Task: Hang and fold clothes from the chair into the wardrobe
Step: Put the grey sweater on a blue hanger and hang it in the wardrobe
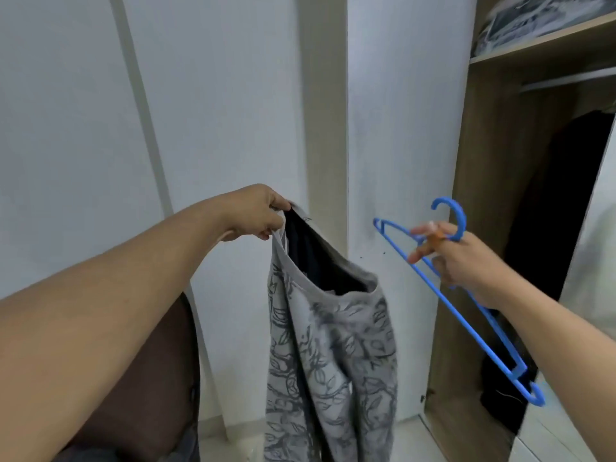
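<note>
My left hand pinches the neckline of a grey shirt with a dark leaf print, which hangs down in mid-air with its dark inside showing at the collar. My right hand holds a blue plastic hanger by the base of its hook, tilted so one end points down to the right. Hanger and shirt are apart, with the hanger to the right of the collar. The open wardrobe stands at the right, with a hanging rail near its top.
A dark garment hangs inside the wardrobe under the rail. Folded cloth lies on the upper shelf. A brown chair back stands at the lower left below my left arm. White wall panels fill the background.
</note>
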